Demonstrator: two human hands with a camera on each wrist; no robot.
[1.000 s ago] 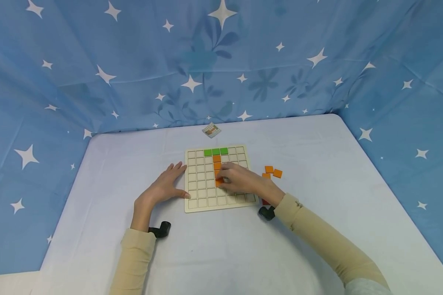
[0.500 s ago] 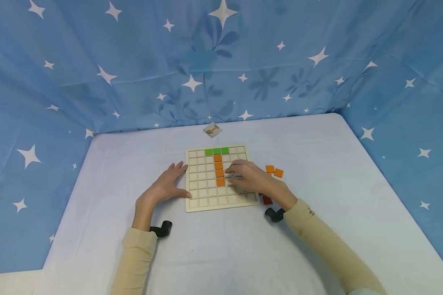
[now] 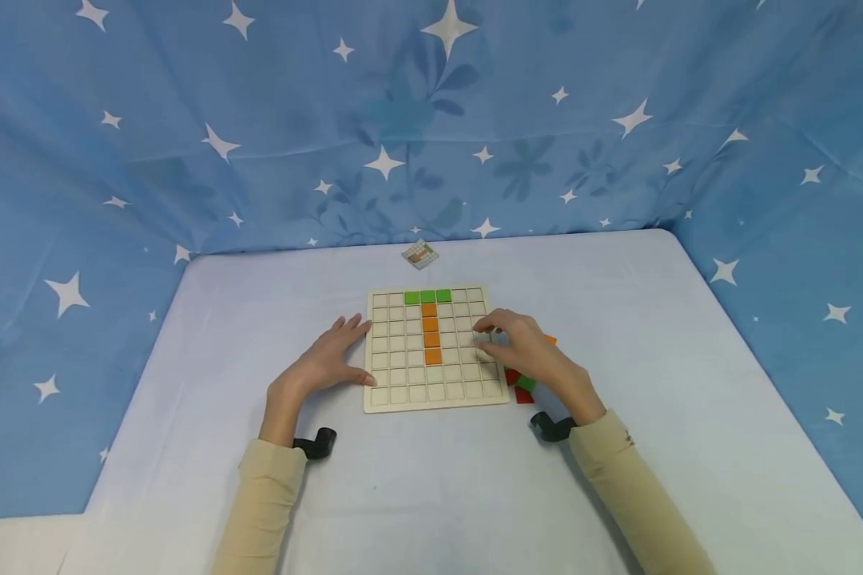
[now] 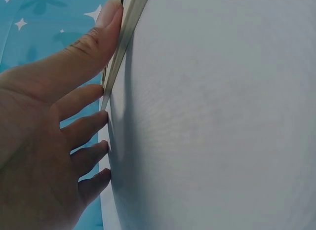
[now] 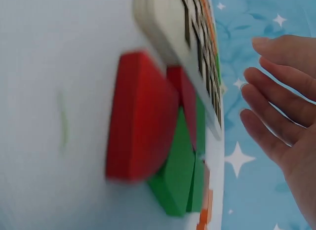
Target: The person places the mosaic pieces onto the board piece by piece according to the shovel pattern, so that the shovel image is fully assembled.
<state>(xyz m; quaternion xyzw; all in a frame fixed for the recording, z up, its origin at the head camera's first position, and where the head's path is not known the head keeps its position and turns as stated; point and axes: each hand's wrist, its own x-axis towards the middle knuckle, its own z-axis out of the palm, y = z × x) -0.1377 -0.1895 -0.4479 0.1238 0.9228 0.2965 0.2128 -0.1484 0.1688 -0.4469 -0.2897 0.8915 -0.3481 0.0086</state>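
Note:
A pale square grid board [image 3: 417, 393] lies flat on the table. Three green tiles [image 3: 427, 296] sit side by side in its far row, and a column of several orange tiles [image 3: 431, 339] runs toward me below the middle one. My left hand [image 3: 327, 359] rests at the board's left edge, thumb on the near corner area and fingers spread along the side. Over the board's right edge hovers my right hand [image 3: 521, 347], fingers loosely bent and nothing between them. Beneath and beside it lie loose red tiles [image 5: 140, 116] and green tiles [image 5: 177, 166], partly hidden by that hand in the head view.
A small patterned card [image 3: 420, 254] lies behind the board near the table's far edge. An orange tile [image 3: 550, 340] peeks out beyond the right hand. White cloth [image 3: 431, 495] covers the table, and a blue star-printed curtain [image 3: 431, 120] hangs behind it.
My right hand has let go of the nearest orange tile, which stays in the column. It has moved right, to the board's right edge above the loose tiles. The left hand keeps its place.

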